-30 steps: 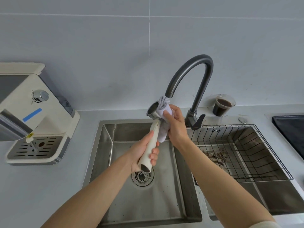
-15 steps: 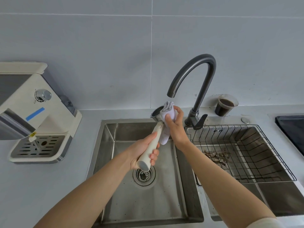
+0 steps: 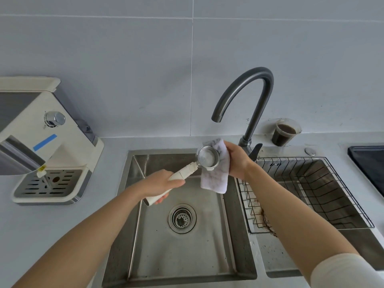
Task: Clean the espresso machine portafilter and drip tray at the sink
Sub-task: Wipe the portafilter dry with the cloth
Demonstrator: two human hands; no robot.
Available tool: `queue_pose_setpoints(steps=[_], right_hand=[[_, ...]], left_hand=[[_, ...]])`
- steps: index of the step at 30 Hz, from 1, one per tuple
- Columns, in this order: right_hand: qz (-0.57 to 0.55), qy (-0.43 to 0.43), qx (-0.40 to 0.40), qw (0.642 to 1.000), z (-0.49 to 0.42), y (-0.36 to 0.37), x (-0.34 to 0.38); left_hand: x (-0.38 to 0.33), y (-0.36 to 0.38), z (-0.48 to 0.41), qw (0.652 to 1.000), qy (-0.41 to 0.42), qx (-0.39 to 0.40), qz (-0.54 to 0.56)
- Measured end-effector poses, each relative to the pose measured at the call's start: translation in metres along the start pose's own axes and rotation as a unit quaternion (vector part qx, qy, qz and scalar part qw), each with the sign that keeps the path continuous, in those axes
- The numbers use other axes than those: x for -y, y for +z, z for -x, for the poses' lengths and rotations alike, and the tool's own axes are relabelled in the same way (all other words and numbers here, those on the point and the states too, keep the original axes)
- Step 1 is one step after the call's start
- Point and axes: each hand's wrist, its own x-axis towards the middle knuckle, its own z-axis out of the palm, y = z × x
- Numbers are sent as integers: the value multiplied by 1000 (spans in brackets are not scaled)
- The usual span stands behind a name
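Note:
My left hand point(image 3: 161, 185) grips the cream handle of the portafilter point(image 3: 188, 170) over the left sink basin point(image 3: 180, 246). The steel basket faces up and looks clean inside. My right hand point(image 3: 236, 161) holds a white cloth point(image 3: 216, 175) against the far right side of the basket; the cloth hangs down below it. The drip tray point(image 3: 47, 183) with its slotted steel grate sits in the cream espresso machine point(image 3: 41, 142) on the counter at the left.
A dark curved tap point(image 3: 249, 96) arches above the basket, with no water running. The right basin holds a black wire rack point(image 3: 311, 192) with coffee grounds under it. A plastic cup of dark coffee point(image 3: 283, 132) stands behind it. A black hob edge point(image 3: 369, 163) is at far right.
The portafilter has tipped from upright to nearly flat, with its basket now facing up. The cloth has come out of the basket and now lies against its side.

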Motion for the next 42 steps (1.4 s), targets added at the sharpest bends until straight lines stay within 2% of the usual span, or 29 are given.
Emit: queue_pose_setpoints(steps=[3, 7, 10, 13, 14, 16, 19, 21, 22, 23, 25, 27, 28, 29, 32, 34, 35, 37, 38, 42], right_hand=[[66, 14, 19, 998, -2, 1, 2], [161, -25, -34, 986, -8, 5, -2], [211, -79, -53, 973, -10, 10, -3], [267, -83, -60, 958, -11, 17, -8], [326, -90, -70, 938, -12, 18, -12], [484, -111, -87, 864, -11, 22, -16], [692, -124, -102, 704, -8, 26, -25], [774, -134, -97, 611, -6, 30, -33], [794, -155, -100, 579, -4, 31, -36], [799, -176, -104, 566, -5, 31, -38], [776, -187, -124, 590, -6, 28, -38], [750, -144, -136, 631, -9, 23, -33], [721, -120, -145, 666, -12, 20, -29], [672, -105, -159, 716, -13, 19, -24], [452, -54, -181, 872, -13, 9, -11], [237, -25, -213, 947, -10, -8, -11], [114, -12, -217, 970, -6, -12, -13], [-80, -7, -189, 979, -1, -17, -21], [-138, -12, -169, 976, 1, -17, -27], [-265, -41, -52, 962, 8, 6, -40]], left_hand=[[1, -10, -5, 989, 1, -38, -141], [-10, -11, -6, 925, -6, -148, -350], [-19, -12, -8, 899, -3, -182, -398], [-23, -13, -11, 898, -12, -179, -401], [-23, -12, -13, 901, -15, -175, -396], [-24, -9, -16, 910, -26, -159, -382], [-26, -2, -20, 933, -53, -122, -335], [-26, 3, -23, 948, -61, -105, -293], [-25, 6, -24, 953, -60, -100, -280], [-24, 9, -25, 955, -59, -98, -273], [-24, 14, -24, 953, -55, -104, -280], [-24, 17, -22, 950, -48, -110, -289], [-24, 18, -21, 949, -45, -112, -291], [-23, 19, -20, 949, -41, -112, -293], [-16, 21, -18, 958, -29, -100, -268], [-13, 20, -16, 977, -19, -87, -196], [-13, 20, -15, 986, -12, -84, -143], [-15, 21, -14, 996, 5, -89, -16], [-18, 22, -14, 994, 14, -96, 50], [-34, 29, -18, 958, 20, -104, 265]])
